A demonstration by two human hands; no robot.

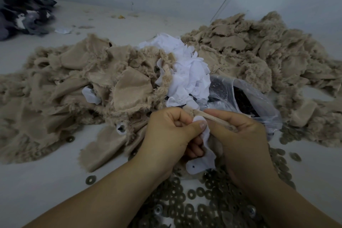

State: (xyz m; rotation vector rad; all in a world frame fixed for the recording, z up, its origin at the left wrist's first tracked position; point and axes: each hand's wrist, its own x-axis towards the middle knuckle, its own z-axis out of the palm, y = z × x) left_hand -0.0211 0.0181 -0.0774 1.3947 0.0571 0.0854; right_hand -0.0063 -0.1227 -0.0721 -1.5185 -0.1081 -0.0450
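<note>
Both hands meet over the table, working one small beige plush piece. The left hand is curled, its thumb pressing a white felt patch against the plush. The patch runs down from under the thumb tip, between the two hands, and its lower end shows a small dark hole. The right hand pinches the folded edge of the same plush piece, which lies across its fingers and passes into its closed palm.

Grey washers lie scattered under and around the wrists. Just beyond the knuckles sits a clear plastic bag of dark parts, beside a heap of white felt cut-outs. Beige plush cuttings are piled to the left and right. Dark fabric lies in the far left corner.
</note>
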